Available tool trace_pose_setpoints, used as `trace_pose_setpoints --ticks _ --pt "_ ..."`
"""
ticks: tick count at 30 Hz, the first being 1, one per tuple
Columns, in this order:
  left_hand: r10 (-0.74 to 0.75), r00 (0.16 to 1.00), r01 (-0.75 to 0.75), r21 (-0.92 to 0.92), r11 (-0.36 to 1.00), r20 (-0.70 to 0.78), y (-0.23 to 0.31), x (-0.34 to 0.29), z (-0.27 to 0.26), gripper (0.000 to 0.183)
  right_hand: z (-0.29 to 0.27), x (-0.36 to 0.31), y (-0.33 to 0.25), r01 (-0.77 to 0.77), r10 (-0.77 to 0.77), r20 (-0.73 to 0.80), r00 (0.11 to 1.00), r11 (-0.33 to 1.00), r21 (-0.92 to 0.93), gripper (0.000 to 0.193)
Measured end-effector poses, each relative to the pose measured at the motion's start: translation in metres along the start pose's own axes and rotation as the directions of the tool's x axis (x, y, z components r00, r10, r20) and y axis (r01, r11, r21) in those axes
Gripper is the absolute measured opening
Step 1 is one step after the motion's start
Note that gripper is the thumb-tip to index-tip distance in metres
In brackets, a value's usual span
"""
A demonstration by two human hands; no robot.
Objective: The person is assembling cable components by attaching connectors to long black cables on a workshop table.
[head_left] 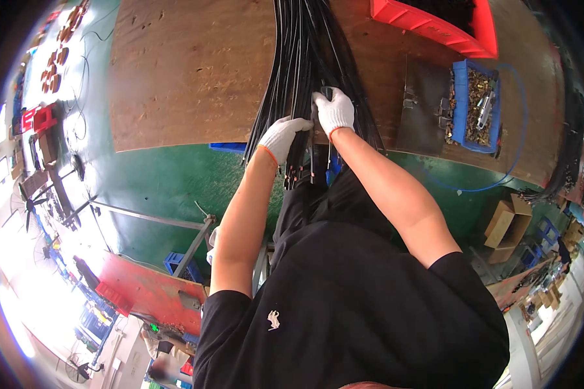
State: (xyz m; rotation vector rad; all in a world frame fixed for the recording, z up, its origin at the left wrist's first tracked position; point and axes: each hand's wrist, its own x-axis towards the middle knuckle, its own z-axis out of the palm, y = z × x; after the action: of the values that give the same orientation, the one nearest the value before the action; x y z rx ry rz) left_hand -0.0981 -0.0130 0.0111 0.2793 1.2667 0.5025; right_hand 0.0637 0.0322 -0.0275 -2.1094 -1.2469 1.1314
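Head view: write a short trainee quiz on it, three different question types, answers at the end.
1. True or false: the left hand and right hand are both ungloved.
2. Multiple choice: what mostly fills the blue bin on the brown wooden table?
A) coiled hoses
B) small brass-coloured pieces
C) folded cardboard
3. Fill in the blank: from the wearer's viewpoint, the red bin stands to the ____ of the bundle of black cables.

Key: 1. False, both are in white gloves; 2. B; 3. right.
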Motion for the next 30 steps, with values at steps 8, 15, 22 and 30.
trace_pose_setpoints --ticks 8,15,22,30 --pt "0.088 0.994 -0.095 0.106 0.99 0.062 -0.003 0.005 -0.007 0.021 -0.038 -0.047 0.034 -0.265 0.125 0.344 0.931 0.878 0.399 0.036" --pt "-0.07 0.996 0.073 -0.067 0.995 0.049 0.001 0.006 0.015 0.02 -0.082 -0.114 0.083 -0.06 -0.135 0.646 0.751 0.961 0.27 0.037" --pt "0.005 1.0 -0.005 -0.02 1.0 -0.011 -0.011 0.006 0.021 0.029 -0.102 -0.143 0.078 -0.118 -0.065 0.711 0.7 0.972 0.205 0.047" --pt "0.035 0.999 -0.036 -0.019 0.999 -0.04 -0.011 0.004 0.032 0.029 -0.101 -0.146 0.076 -0.226 -0.055 0.688 0.723 0.923 0.311 0.046"
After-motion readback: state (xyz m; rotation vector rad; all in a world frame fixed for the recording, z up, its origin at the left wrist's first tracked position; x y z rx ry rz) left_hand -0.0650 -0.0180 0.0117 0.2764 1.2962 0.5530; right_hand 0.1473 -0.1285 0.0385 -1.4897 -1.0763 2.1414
